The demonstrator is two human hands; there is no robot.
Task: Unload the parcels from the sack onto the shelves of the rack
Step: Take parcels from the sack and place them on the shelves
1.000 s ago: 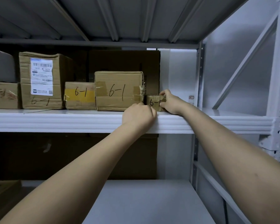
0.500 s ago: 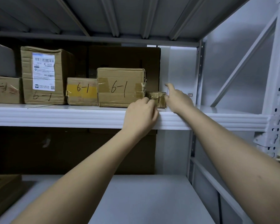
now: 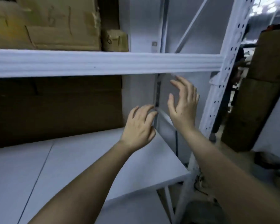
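Observation:
A small cardboard parcel point(image 3: 115, 40) marked "6-1" stands on the upper white shelf point(image 3: 103, 63), touching the right side of a larger "6-1" box point(image 3: 55, 25). Both my hands hang in the air below that shelf's front beam, apart from the parcels. My left hand point(image 3: 140, 126) has loosely spread fingers and holds nothing. My right hand point(image 3: 183, 104) is raised with fingers straight and spread, also empty. The sack is not in view.
A big dark cardboard box point(image 3: 55, 109) fills the back of the lower shelf point(image 3: 71, 167). The rack's perforated white upright point(image 3: 223, 75) stands at right. Beyond it are tall brown cartons point(image 3: 259, 81) and dark objects on the floor.
Both hands let go of the small parcel on the upper shelf and dropped below the beam. The camera moved closer and turned right and down.

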